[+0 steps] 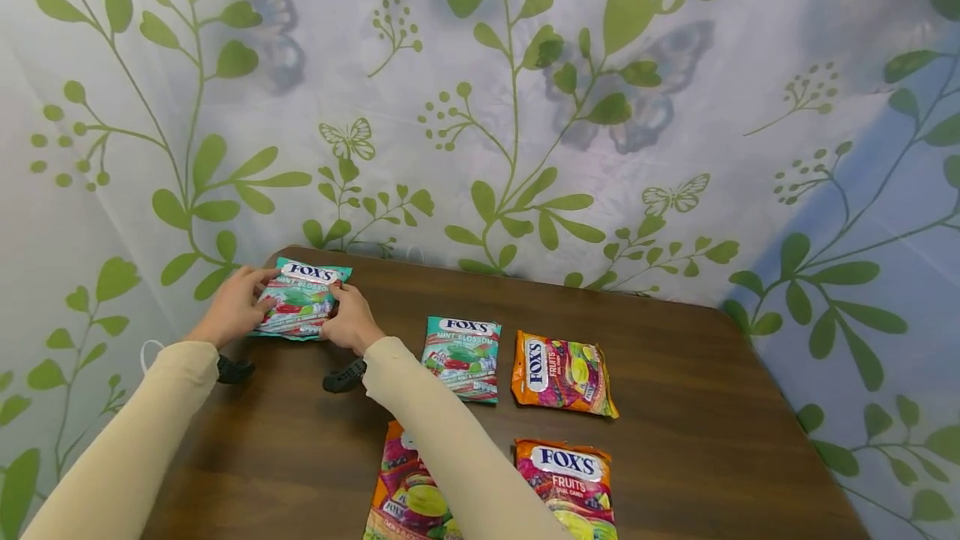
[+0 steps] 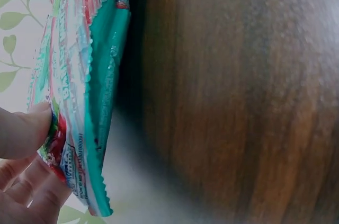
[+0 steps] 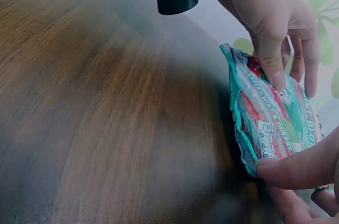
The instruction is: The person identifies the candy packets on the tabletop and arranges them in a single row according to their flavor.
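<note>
A teal candy bag (image 1: pixel 300 300) marked FOX'S Mint Blossom is at the table's far left corner. My left hand (image 1: pixel 238 304) grips its left side, thumb over the front and fingers round the edge, as the left wrist view shows with the bag (image 2: pixel 74 75) seen edge-on. On the opposite side my right hand (image 1: pixel 351 319) pinches the bag's edge; in the right wrist view its thumb (image 3: pixel 302 166) lies on the front of the bag (image 3: pixel 265 113). Whether the bag's lower edge touches the table cannot be told.
A second teal mint bag (image 1: pixel 462 358) lies right of my hands. Beside it is an orange Fruits candy bag (image 1: pixel 564 375), with another Fruits bag (image 1: pixel 566 482) nearer. A further fruit bag (image 1: pixel 408 490) is partly under my right sleeve. A leaf-patterned curtain (image 1: pixel 480 148) borders the wooden table (image 1: pixel 697 440).
</note>
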Motion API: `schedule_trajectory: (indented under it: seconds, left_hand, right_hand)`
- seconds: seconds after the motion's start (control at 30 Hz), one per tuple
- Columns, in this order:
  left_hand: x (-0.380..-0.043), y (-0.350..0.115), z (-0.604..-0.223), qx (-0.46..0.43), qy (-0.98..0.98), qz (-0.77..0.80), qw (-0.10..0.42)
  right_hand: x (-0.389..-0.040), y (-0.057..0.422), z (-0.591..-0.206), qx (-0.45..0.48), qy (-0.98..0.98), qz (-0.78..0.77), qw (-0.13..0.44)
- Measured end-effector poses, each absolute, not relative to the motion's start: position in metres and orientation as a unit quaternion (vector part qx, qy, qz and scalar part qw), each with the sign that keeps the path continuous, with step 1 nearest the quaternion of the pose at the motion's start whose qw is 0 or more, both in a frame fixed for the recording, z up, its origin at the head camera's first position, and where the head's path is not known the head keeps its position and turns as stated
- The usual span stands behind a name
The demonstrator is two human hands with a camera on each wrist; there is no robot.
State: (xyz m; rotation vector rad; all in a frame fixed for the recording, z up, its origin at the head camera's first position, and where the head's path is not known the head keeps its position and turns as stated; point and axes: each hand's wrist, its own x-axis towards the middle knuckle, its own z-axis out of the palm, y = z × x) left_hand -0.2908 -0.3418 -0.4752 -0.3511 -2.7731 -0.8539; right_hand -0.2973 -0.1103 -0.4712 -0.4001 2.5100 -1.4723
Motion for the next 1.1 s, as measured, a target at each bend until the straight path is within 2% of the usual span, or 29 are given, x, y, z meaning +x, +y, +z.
schedule_trajectory:
  seconds: [0.3,0.53,0.77,0.83,1.1]
  left_hand:
    - [-0.291,-0.342,-0.477,-0.113,-0.943,-0.297,0.099]
    - [-0.290,-0.340,-0.477,-0.102,-0.943,-0.303,0.089]
    - [-0.290,-0.340,-0.479,-0.107,-0.942,-0.300,0.102]
    - [-0.289,-0.339,-0.479,-0.109,-0.942,-0.299,0.107]
    - [-0.286,-0.337,-0.480,-0.115,-0.937,-0.297,0.142]
  right_hand:
    - [-0.298,-0.109,-0.475,-0.147,0.852,-0.494,0.096]
    - [-0.327,-0.120,-0.523,-0.187,0.873,-0.447,0.050]
    - [-0.309,-0.116,-0.492,-0.179,0.887,-0.419,0.070]
    - [-0.312,-0.119,-0.501,-0.183,0.899,-0.395,0.054]
    - [-0.292,-0.111,-0.476,-0.171,0.890,-0.417,0.073]
